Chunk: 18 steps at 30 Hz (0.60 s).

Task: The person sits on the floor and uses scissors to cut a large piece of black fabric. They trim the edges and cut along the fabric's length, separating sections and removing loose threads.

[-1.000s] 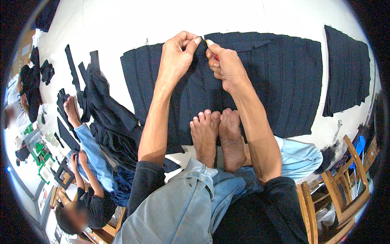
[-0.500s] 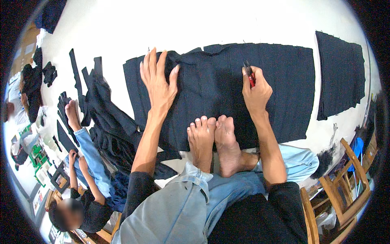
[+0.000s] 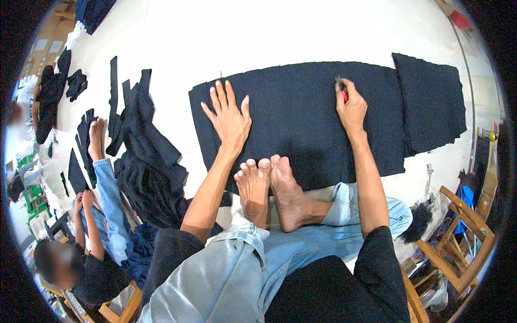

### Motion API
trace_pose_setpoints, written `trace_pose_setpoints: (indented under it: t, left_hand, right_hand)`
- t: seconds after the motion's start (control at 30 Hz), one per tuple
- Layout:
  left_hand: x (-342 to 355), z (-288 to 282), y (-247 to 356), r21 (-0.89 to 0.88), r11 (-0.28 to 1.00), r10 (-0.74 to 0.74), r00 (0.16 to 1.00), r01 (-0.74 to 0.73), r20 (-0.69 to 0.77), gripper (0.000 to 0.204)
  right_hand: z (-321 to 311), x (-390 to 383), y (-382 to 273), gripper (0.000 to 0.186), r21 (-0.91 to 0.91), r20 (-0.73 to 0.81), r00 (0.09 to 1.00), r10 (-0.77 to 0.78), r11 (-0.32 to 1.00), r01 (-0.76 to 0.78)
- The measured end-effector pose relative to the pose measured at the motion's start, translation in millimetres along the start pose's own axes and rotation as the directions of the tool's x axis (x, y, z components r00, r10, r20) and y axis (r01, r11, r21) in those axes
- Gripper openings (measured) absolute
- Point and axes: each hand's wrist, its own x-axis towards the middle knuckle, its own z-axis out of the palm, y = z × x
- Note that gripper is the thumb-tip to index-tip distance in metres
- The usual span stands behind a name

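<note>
My left hand [image 3: 226,116] lies spread on a large dark cloth piece [image 3: 291,118], toward its left part. Near the upper edge on the right, my right hand [image 3: 351,107] is closed around small snips [image 3: 343,91] with red handles and dark tips. The cloth lies flat on the white floor [image 3: 291,32]. My bare feet [image 3: 253,188] are at its near edge. Another dark cloth piece [image 3: 431,107] lies to the right, meeting or overlapping the large one.
Tangled black strips and cloth [image 3: 142,151] lie at my left. A person [image 3: 89,253] sits at lower left with one bare foot stretched forward. Wooden chairs [image 3: 458,242] stand at lower right, near a small yellow cylinder [image 3: 486,133]. More dark garments [image 3: 51,97] lie at far left.
My hands have moved apart from the top middle, the left flattening out. The large cloth now lies smooth, its upper flap no longer visible, and reaches the right-hand piece. The view has shifted.
</note>
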Motion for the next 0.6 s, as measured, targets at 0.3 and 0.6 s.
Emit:
trace_pose_setpoints:
  t: [0.3,0.6]
  left_hand:
    - [62.4,-18.2,50.7,-0.410,0.816,0.404,0.909,-0.408,-0.101,0.044]
    - [77.7,5.2,66.6,-0.371,0.812,0.405,0.892,-0.451,-0.200,0.015]
  right_hand:
    - [-4.4,-32.0,-84.4,0.043,0.410,0.274,0.912,0.304,0.821,-0.397]
    - [35.8,-25.3,-110.9,0.045,0.596,0.482,0.803,0.351,0.540,-0.594]
